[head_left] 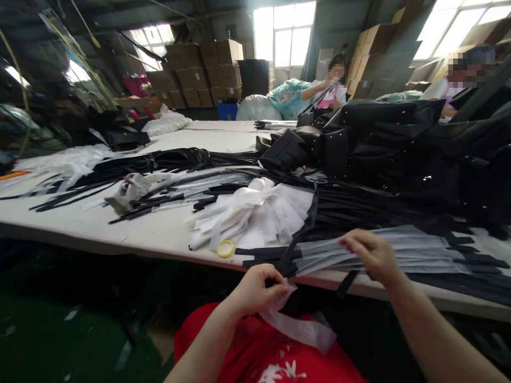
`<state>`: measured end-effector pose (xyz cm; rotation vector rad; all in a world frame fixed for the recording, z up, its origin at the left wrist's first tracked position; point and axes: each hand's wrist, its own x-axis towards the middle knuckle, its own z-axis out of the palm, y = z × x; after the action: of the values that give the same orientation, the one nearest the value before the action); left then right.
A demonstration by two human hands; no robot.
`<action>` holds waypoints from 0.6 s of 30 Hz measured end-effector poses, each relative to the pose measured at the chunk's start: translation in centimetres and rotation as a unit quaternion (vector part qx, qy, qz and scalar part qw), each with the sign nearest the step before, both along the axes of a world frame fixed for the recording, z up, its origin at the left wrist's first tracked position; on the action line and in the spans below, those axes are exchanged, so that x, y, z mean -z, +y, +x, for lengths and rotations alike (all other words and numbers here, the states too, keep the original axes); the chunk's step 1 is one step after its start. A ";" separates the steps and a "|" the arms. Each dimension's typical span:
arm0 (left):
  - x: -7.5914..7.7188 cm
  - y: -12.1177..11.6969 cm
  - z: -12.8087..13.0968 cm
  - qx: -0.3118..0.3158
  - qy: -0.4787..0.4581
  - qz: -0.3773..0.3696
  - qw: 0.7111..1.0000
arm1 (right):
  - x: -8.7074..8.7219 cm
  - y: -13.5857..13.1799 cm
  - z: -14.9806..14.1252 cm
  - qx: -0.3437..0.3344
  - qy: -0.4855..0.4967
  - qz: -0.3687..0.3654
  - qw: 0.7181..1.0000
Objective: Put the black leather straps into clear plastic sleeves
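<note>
My left hand [259,290] is closed in a pinch at the table's front edge. It grips one end of a clear plastic sleeve [297,327], which hangs limp over my lap. A black strap [288,259] runs up from beside these fingertips; whether they hold it too I cannot tell. My right hand [373,252] hovers over or touches a row of black straps in translucent sleeves [415,247]. Its fingers are pressed together, and what lies between them is hidden. White sleeves [259,210] are fanned out in a bundle ahead of my left hand.
A yellow tape ring [225,248] lies near the edge of the white table [151,234]. Black straps [183,159] spread across the middle. A heap of black studded bags [383,143] rises at right. Two people sit beyond; cardboard boxes [207,69] are stacked behind.
</note>
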<state>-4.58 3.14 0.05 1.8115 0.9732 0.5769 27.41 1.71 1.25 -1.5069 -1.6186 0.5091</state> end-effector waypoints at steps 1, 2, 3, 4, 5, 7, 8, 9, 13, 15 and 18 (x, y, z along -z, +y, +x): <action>0.3 -0.1 -0.2 0.002 -0.004 -0.001 1.000 | 1.2 -1.0 -2.6 -0.098 0.026 -0.105 0.989; 0.5 -0.2 -0.2 0.010 -0.013 -0.005 1.000 | 2.3 -1.8 -5.1 -0.156 0.063 -0.180 0.969; 0.5 -0.3 -0.2 0.024 -0.026 -0.016 0.999 | 3.3 -2.4 -7.4 -0.190 0.116 -0.235 0.946; 0.4 -0.5 -0.2 0.045 -0.043 -0.034 0.997 | 4.1 -2.7 -9.3 -0.211 0.177 -0.271 0.922; 0.3 -0.7 -0.1 0.067 -0.062 -0.054 0.994 | 4.7 -2.8 -10.9 -0.218 0.244 -0.287 0.900; 0.1 -1.0 0.0 0.096 -0.092 -0.082 0.988 | 5.3 -2.6 -12.9 -0.218 0.351 -0.287 0.864; 0.0 -1.1 0.0 0.099 -0.099 -0.088 0.986 | 5.3 -2.4 -13.3 -0.212 0.378 -0.281 0.856; 0.0 -1.1 -0.1 0.093 -0.100 -0.087 0.987 | 5.1 -2.1 -13.3 -0.196 0.391 -0.274 0.856; 0.3 -0.6 -1.6 0.022 -0.098 -0.059 0.993 | 3.5 -1.2 -11.2 -0.081 0.389 -0.193 0.897; 0.7 -0.4 -2.5 -0.009 -0.110 -0.046 0.993 | 2.6 -0.9 -9.7 -0.031 0.389 -0.124 0.912; 1.7 -0.4 -3.3 -0.039 -0.130 -0.095 0.986 | 1.3 -1.1 -8.3 0.001 0.386 -0.043 0.921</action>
<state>-7.90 2.72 -1.65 1.4926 0.8902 0.7242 19.08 0.62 -0.06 -1.1416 -0.9755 1.0301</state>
